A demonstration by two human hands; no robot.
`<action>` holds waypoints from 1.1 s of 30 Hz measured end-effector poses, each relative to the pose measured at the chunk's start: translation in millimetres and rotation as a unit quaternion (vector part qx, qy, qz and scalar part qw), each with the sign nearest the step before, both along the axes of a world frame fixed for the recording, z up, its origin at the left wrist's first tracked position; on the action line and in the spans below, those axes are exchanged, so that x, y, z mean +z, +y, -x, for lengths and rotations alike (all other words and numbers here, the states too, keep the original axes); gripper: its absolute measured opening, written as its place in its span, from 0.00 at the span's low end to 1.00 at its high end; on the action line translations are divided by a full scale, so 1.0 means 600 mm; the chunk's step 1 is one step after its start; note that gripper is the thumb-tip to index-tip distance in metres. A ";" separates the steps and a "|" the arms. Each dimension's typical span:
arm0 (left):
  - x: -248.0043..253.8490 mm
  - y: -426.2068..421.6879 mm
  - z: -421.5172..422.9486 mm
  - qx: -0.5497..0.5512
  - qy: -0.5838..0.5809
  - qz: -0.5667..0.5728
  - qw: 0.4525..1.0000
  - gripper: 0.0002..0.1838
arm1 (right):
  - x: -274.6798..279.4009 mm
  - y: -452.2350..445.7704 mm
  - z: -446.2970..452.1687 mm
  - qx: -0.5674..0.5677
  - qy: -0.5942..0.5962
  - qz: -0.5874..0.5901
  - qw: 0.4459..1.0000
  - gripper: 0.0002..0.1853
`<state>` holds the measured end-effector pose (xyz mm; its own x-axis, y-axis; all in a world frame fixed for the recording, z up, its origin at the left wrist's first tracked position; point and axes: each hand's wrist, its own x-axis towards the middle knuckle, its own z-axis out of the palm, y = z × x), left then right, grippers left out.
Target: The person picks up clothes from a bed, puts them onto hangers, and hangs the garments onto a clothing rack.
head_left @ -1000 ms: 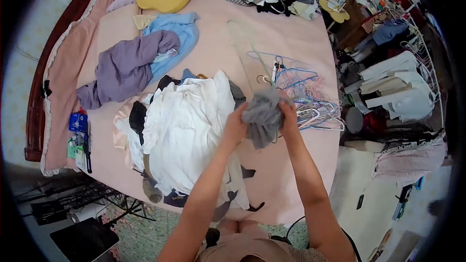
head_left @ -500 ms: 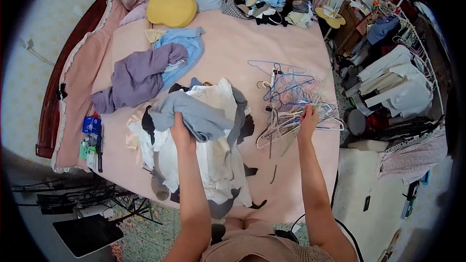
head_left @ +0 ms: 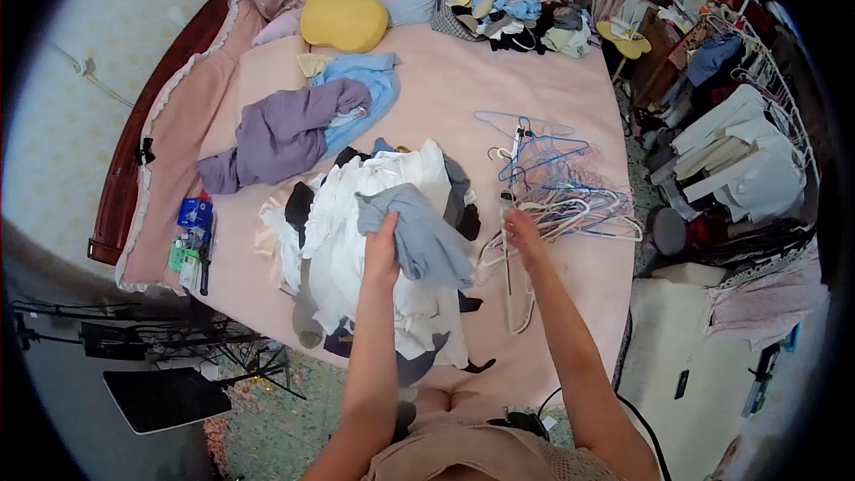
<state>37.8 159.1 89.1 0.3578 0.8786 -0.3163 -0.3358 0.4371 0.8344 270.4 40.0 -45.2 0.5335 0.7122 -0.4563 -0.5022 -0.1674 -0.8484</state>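
And here the left hand (head_left: 381,249) grips a grey garment (head_left: 426,236), no hanger showing in it, over unhung white clothes (head_left: 340,218) heaped on the bed (head_left: 436,80), while the right hand (head_left: 524,236), grasp unclear, is at the hangers (head_left: 570,211).

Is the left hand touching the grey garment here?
Touching. The head view shows the left hand gripping the grey garment near one end, with the rest of the cloth extending to the right.
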 end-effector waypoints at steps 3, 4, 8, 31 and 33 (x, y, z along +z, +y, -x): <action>0.013 -0.011 -0.006 -0.044 -0.025 0.013 0.999 0.24 | 0.126 0.001 0.108 0.163 -0.084 -0.187 0.965 0.33; 0.019 -0.016 -0.004 -0.071 -0.029 0.024 0.997 0.26 | 0.144 -0.002 0.123 0.159 -0.086 -0.192 0.965 0.33; 0.031 -0.009 0.020 -0.082 -0.025 -0.003 0.996 0.27 | 0.170 -0.021 0.131 0.189 -0.141 -0.098 0.967 0.24; 0.163 0.092 0.096 -0.338 -0.275 0.056 0.898 0.22 | 0.395 -0.269 0.106 -0.310 -0.042 -0.208 0.927 0.23; 0.166 0.101 0.084 -0.364 -0.352 0.053 0.861 0.20 | 0.393 -0.290 0.104 -0.326 -0.038 -0.217 0.919 0.22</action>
